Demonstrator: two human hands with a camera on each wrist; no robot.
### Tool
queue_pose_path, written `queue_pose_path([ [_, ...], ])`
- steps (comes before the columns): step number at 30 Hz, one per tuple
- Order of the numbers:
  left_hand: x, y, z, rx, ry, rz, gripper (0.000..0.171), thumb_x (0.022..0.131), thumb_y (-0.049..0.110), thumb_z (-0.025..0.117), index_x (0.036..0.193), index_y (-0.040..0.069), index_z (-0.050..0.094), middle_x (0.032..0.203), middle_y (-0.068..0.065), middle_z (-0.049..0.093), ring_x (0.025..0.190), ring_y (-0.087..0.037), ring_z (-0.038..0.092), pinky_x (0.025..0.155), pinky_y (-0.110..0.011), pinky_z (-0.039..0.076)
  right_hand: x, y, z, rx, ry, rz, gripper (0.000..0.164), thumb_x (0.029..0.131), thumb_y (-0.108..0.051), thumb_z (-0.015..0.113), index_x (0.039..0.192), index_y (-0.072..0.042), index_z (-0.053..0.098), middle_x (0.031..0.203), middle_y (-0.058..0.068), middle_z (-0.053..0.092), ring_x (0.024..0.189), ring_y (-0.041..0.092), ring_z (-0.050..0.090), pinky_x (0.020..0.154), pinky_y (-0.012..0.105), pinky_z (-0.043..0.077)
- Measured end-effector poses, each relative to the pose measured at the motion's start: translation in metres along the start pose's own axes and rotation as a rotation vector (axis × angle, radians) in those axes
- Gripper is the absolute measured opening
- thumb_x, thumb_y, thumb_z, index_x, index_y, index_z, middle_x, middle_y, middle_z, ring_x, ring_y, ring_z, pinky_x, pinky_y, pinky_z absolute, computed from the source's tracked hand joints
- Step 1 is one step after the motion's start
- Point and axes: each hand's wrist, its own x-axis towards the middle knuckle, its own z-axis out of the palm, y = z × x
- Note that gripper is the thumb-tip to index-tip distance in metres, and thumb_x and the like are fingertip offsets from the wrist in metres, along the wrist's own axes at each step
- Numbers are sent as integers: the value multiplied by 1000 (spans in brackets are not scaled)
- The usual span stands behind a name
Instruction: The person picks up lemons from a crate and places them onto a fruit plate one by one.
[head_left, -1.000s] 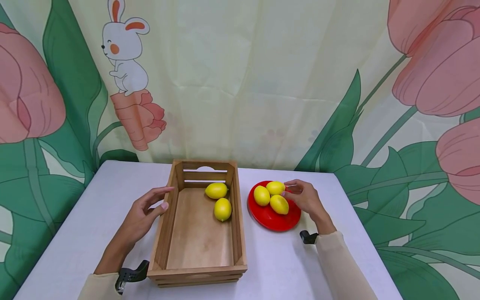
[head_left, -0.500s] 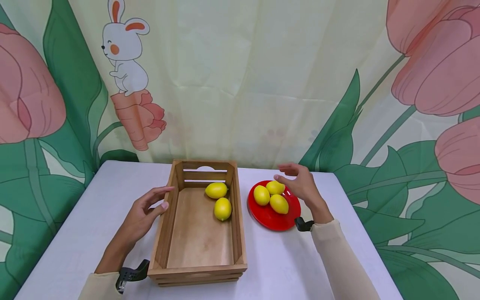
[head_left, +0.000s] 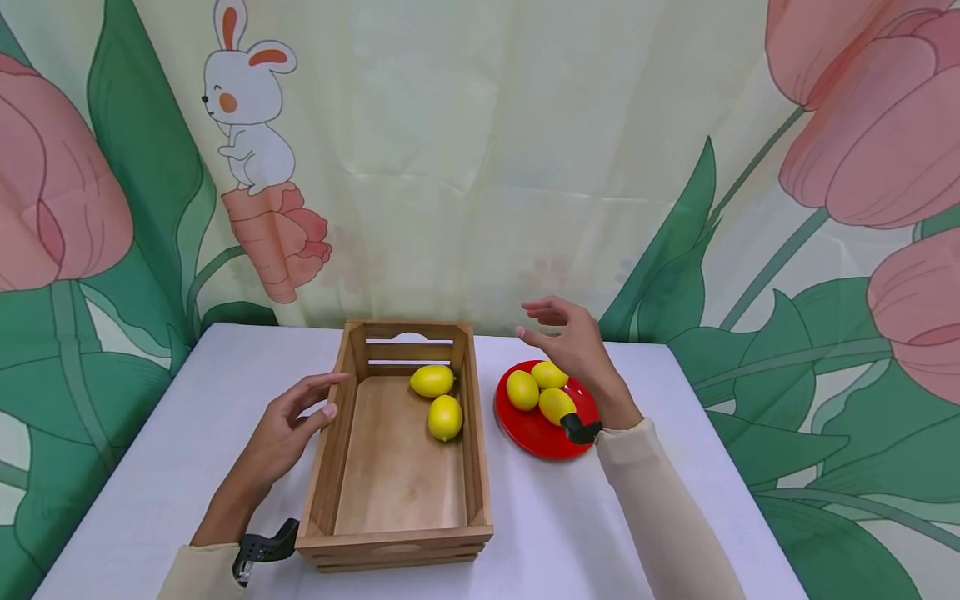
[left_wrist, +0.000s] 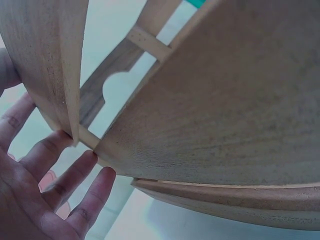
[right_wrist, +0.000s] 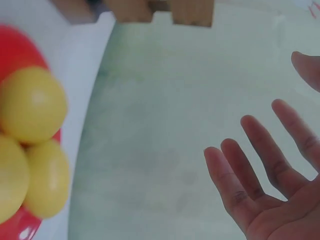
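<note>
Right hand [head_left: 573, 342]: having just lifted off the three lemons [head_left: 522, 390], it is hovering near the plate's far edge, right of centre in the frame; its fingers are curving loosely around nothing, the grip released.
Left hand [head_left: 277, 433]: at lower left, it is touching the crate's left wall with fingers and thumb, not clenching, perhaps steadying it.
Red plate [head_left: 532, 429]: right of centre, it is holding those three lemons in a cluster; with the hand coming away bare, they seem settled there.
Wooden crate [head_left: 393, 540]: at lower centre, it is holding two lemons [head_left: 445, 418] by its right wall, lying where they were.
Edges: the crate's raised walls are ringing its floor; a flowered curtain [head_left: 450, 233] is hanging just beyond the table's far edge, near the right hand.
Open room: white table [head_left: 540, 533] is showing between crate and plate, widening toward the bottom of the frame; bare floor is filling the crate's near half.
</note>
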Motion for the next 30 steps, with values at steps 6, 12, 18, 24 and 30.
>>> queue_pose_path([
  [6,-1,-2,-1,-8,5,-1,41,103,35,54,144,33,49,151,6,47,137,-19,46,101,-37,47,10,-28,16,48,3,-84,45,85,-37,78,127,-29,64,130,-1,65,120,26,59,93,47,55],
  [12,0,-3,1,-27,3,-1,42,103,34,54,144,31,49,153,1,46,139,-29,43,105,-56,44,19,-55,33,96,1,-163,42,85,-35,79,124,-27,67,125,-2,68,114,21,62,97,43,53],
  [18,0,-2,2,-57,3,6,41,103,33,55,144,30,50,153,0,45,141,-34,40,105,-67,37,23,-74,50,150,-27,-203,39,85,-34,79,121,-28,68,121,-4,69,110,19,63,95,41,53],
  [24,0,-1,3,-62,-1,11,41,103,32,55,144,29,50,153,0,45,141,-33,40,105,-66,38,25,-82,65,216,-63,-213,35,85,-31,80,117,-31,69,117,-8,70,110,16,63,94,37,54],
  [30,0,0,3,-52,2,12,41,103,32,54,144,29,50,153,0,45,141,-33,40,105,-65,39,26,-89,79,257,-79,-213,34,84,-29,80,116,-30,70,114,-7,71,108,16,65,94,36,53],
])
